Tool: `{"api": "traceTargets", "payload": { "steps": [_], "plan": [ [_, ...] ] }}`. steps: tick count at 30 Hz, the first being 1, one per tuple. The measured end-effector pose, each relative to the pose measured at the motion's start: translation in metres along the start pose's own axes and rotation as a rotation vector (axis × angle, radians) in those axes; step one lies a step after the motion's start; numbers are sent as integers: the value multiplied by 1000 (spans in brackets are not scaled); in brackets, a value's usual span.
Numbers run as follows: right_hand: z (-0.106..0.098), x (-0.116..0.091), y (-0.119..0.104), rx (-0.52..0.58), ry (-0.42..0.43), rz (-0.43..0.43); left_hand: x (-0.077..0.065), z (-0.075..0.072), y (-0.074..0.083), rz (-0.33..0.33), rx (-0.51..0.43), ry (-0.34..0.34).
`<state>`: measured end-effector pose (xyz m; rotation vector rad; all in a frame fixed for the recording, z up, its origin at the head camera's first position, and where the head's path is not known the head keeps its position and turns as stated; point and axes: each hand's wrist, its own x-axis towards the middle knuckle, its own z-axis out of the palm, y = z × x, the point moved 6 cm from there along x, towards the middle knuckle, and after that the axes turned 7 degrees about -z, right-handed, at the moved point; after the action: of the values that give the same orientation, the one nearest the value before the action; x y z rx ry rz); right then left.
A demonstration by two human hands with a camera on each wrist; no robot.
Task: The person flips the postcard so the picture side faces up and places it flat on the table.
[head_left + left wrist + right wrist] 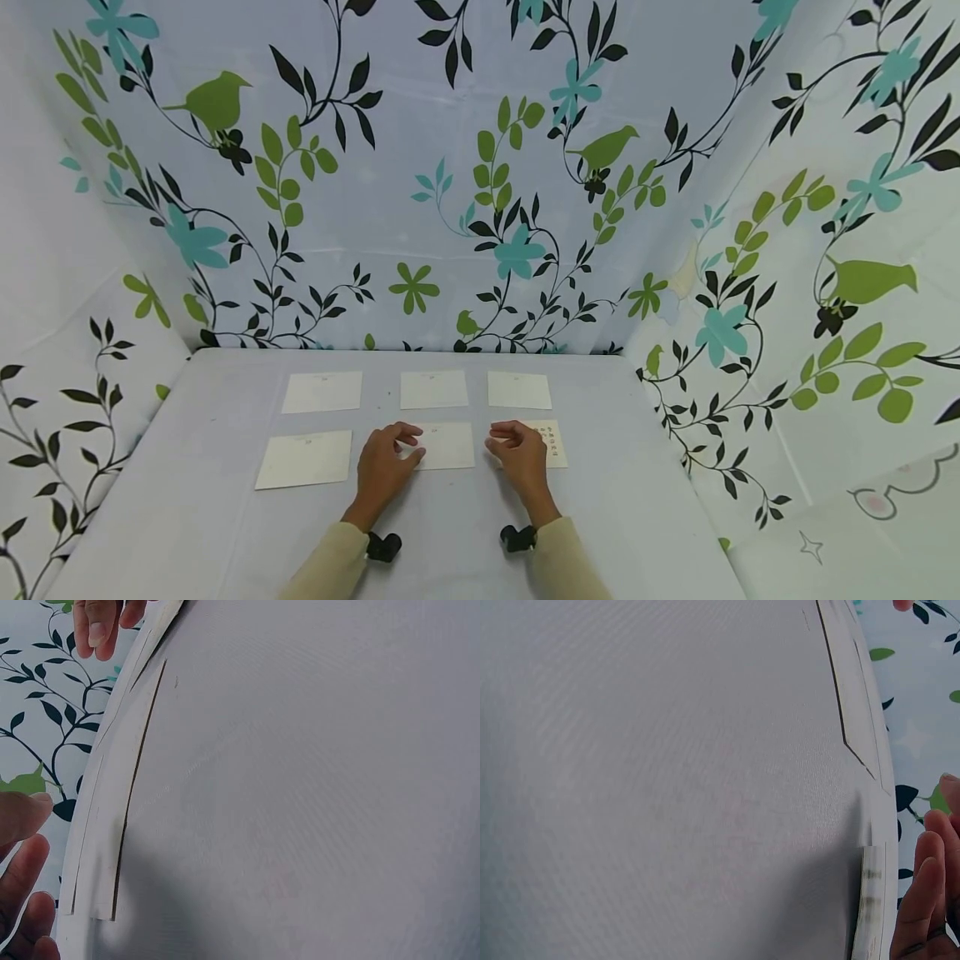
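Several cream paper cards lie in two rows on the white table. My left hand (387, 468) hovers at the left edge of the front middle card (448, 446), thumb and fingers loosely bent with a gap between them. Over the front right card (555, 442), which bears rows of dark printed marks, is my right hand (521, 458), covering its left part. In the right wrist view the relaxed fingers (926, 889) appear beside that printed card (870, 900), nothing pinched between them. The left wrist view has the left fingers (22, 877) apart from the cards.
A front left card (303, 460) lies left of my left hand. Behind are a back left card (322, 392), a back middle card (433, 389) and a back right card (519, 390). Patterned curtains (450, 183) surround the white table (187, 500). Both wrists carry small black devices (385, 547).
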<state>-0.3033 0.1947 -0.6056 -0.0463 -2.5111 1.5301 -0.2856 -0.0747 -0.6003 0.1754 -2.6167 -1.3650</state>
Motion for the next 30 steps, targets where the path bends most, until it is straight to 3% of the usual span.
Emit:
{"api": "traceTargets", "payload": {
  "steps": [17, 30],
  "plan": [
    [15, -2, -3, 22, -28, -39, 3, -15, -21, -49, 39, 11],
    [24, -4, 1, -24, -42, -14, 5, -21, -29, -19, 61, 64]
  ]
}}
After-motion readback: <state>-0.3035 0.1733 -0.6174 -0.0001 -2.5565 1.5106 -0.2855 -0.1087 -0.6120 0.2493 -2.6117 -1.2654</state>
